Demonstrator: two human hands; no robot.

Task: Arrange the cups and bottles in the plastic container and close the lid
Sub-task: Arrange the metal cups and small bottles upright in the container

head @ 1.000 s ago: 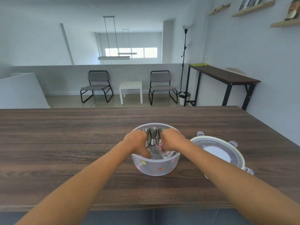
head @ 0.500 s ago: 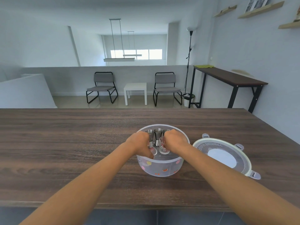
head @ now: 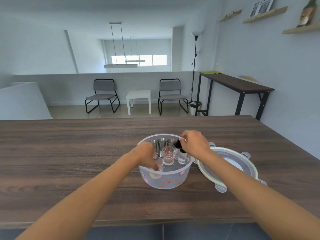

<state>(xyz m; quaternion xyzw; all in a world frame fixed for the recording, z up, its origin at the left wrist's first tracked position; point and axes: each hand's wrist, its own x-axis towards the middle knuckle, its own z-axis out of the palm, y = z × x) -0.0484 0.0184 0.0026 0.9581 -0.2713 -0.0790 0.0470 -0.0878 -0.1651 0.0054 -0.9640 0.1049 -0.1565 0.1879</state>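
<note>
fingers [head: 183, 138] of the right hand [head: 194, 144] are pinched together over the far right rim of the plastic container [head: 164, 179], closed on the dark cap of a small clear bottle [head: 181, 155] that stands upright inside, against the container's right wall; holding it by the cap looks like a way to set it straight without knocking its neighbours. the left hand [head: 147, 155] reaches down into the container's near left side, fingers curled around a small clear plastic cup [head: 158, 164] at the bottom, though how firmly it grips i cannot tell, since the hand hides most of the cup

inside the container, three steel cups [head: 161, 144] stand in a row along the far wall, and a glass cup [head: 168, 155] with red markings stands at the middle, just in front of them and just left of the bottle. tall pieces at the back and low ones in front likely keep everything upright and below the rim so the lid can seat

the lid [head: 230, 166] lies flat on the wooden table [head: 69, 153], just to the right of the container, partly under the right forearm, its clips splayed outward. the arranging seems near its end; the lid is not yet on
</note>
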